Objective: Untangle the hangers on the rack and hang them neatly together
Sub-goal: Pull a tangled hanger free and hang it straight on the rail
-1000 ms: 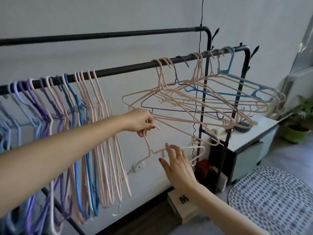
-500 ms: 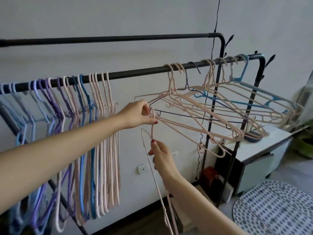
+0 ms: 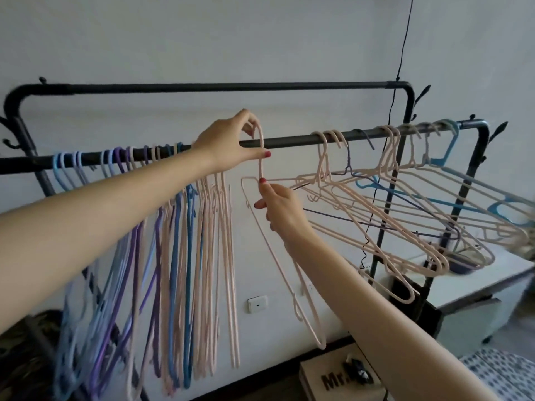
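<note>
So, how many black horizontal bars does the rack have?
2: the rear bar runs high near the wall; the front bar sits lower and carries the hangers.

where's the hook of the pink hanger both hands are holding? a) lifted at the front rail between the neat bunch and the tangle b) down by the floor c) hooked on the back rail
a: the left hand pinches the pink hanger by its hook right at the front rail, while the right hand grips its neck below.
</note>
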